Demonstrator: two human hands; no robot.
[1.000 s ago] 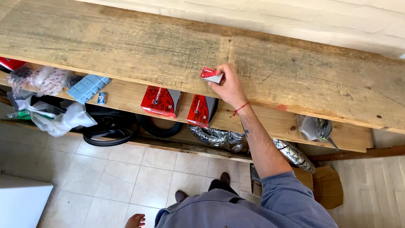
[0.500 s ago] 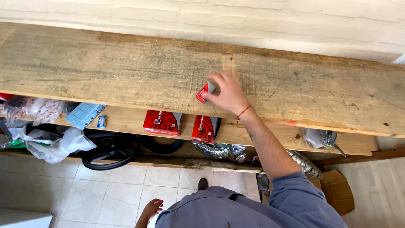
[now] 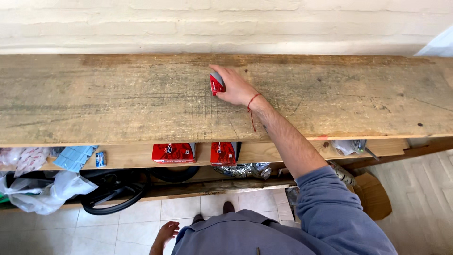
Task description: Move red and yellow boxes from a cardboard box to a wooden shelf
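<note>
My right hand point(image 3: 234, 85) reaches out over a long rough wooden bench top point(image 3: 118, 101) and grips a small red and grey box point(image 3: 216, 83), holding it down near the far part of the plank. A thin red string circles that wrist. My left hand point(image 3: 165, 234) hangs low beside my body above the tiled floor, fingers loosely curled, with nothing seen in it.
A white brick wall point(image 3: 226, 23) runs behind the bench. On the lower shelf stand two red boxes point(image 3: 172, 152) point(image 3: 223, 152), a blue packet point(image 3: 74, 157), plastic bags point(image 3: 45, 191) and foil wrap point(image 3: 243, 170). Black tyres point(image 3: 113, 193) lie below; a cardboard box point(image 3: 373, 196) sits at the right.
My right hand has carried the small red box from the bench's near edge farther back across the plank. My view has moved forward, and my left hand has come into sight below.
</note>
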